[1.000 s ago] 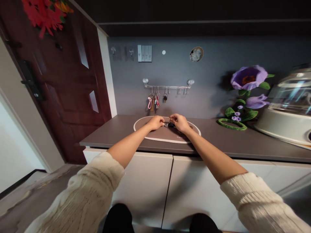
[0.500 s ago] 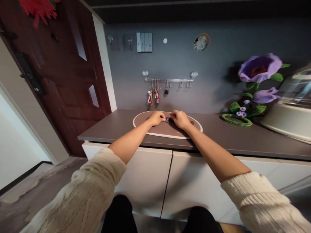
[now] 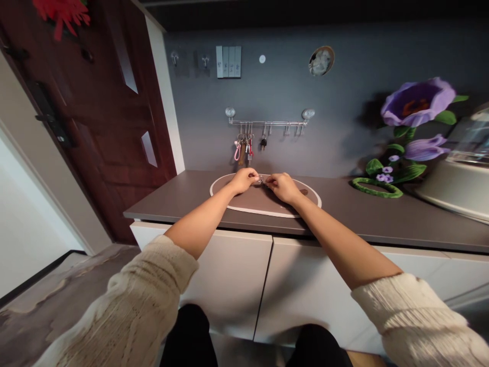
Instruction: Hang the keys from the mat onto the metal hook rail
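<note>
Over the brown oval mat [image 3: 263, 203] with a pale rim, my two hands come close together. Thumb and fingers of my left hand [image 3: 244, 181] are pinched on one side of a small shiny metal object [image 3: 261, 181]. Closed fingers of my right hand [image 3: 283, 187] meet it from the other side. It is too small and partly covered to tell its kind. Behind the hands, a pink-looped key bunch [image 3: 243, 149] hangs from a clear hook rail [image 3: 267, 123] on the wall, beside a dark key or tag [image 3: 264, 142].
Purple fabric flowers [image 3: 418, 104] stand on the dark countertop [image 3: 344, 214] to the right, next to a cream domed appliance [image 3: 458, 183]. White cabinet doors [image 3: 225, 275] are below the counter edge. At left is a dark red door [image 3: 110, 127]; a switch panel [image 3: 228, 62] sits above the rail.
The small metal object has risen slightly between my fingers, and my right hand's fingers have curled closer around it. The view has shifted a little.
</note>
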`<state>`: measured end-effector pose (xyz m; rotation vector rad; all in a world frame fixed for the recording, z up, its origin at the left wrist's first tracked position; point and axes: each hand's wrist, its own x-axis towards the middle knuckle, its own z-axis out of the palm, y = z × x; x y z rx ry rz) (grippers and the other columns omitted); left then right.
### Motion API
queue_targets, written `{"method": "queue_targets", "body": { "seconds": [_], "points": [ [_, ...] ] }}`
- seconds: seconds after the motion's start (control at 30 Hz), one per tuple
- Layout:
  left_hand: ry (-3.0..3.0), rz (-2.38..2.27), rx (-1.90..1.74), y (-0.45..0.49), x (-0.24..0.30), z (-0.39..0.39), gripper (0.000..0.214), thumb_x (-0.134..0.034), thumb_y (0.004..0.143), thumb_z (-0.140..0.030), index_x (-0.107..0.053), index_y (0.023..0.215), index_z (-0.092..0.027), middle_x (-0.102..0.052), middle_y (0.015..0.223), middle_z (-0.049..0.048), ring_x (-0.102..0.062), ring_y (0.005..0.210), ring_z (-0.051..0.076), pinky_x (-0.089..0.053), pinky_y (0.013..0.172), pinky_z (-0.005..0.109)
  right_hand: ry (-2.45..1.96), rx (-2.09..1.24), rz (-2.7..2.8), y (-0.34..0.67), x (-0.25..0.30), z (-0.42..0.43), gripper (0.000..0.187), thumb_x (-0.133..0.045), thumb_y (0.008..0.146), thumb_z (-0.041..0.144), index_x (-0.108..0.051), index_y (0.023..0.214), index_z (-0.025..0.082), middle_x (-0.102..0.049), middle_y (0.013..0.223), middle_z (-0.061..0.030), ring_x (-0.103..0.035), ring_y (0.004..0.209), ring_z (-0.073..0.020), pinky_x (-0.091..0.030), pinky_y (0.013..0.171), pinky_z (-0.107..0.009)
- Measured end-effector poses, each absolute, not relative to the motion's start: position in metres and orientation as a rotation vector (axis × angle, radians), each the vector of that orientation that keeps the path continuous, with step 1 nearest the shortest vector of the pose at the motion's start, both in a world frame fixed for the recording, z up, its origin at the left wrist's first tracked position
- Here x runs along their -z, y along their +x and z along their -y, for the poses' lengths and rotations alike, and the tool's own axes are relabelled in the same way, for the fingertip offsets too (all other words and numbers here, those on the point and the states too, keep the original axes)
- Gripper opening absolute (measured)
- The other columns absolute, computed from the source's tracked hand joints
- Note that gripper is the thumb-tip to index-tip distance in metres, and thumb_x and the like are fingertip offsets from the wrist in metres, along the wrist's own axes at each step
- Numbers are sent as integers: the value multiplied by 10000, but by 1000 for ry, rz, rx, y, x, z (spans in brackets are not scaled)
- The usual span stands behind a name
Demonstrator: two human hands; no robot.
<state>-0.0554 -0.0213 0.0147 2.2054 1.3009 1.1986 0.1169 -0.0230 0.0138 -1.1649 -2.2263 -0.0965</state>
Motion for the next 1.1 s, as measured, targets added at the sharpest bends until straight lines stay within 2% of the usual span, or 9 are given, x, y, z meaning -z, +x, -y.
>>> {"method": "queue_targets", "body": {
  "seconds": [0.17, 0.47, 0.77, 1.1],
  "points": [
    [2063, -1211, -1258, -55, -16, 21, 114, -526, 742, -198, -592, 765, -107, -555, 645, -12, -457, 605, 83, -387, 639, 225, -1153, 61, 2212, 115, -16, 26, 166, -531, 771, 226, -668, 850, 174, -672, 845, -57, -557, 758, -161, -387, 761, -257],
    [1793, -971, -1377, -55, -15, 21, 101, -558, 733, -188, -564, 787, -103, -553, 705, -4, -465, 632, 62, -393, 669, 218, -1049, -313, 1973, 112, -17, 27, 200, -522, 769, 278, -629, 893, 163, -657, 866, -40, -565, 746, -126, -415, 737, -252],
    [1677, -916, -1394, -51, -16, 22, 146, -618, 680, -215, -568, 774, -116, -557, 696, -4, -469, 619, 66, -380, 624, 218, -892, -628, 1831, 110, -19, 27, 261, -572, 697, 384, -591, 789, 140, -611, 754, -29, -517, 658, -111, -413, 670, -253],
    [1660, -866, -1402, -46, -20, 30, 181, -649, 644, -245, -585, 741, -106, -571, 667, -6, -463, 594, 65, -381, 631, 226, -874, -591, 1799, 112, -17, 25, 260, -548, 700, 409, -551, 738, 152, -551, 685, 1, -474, 632, -105, -391, 646, -248]
  ]
}}
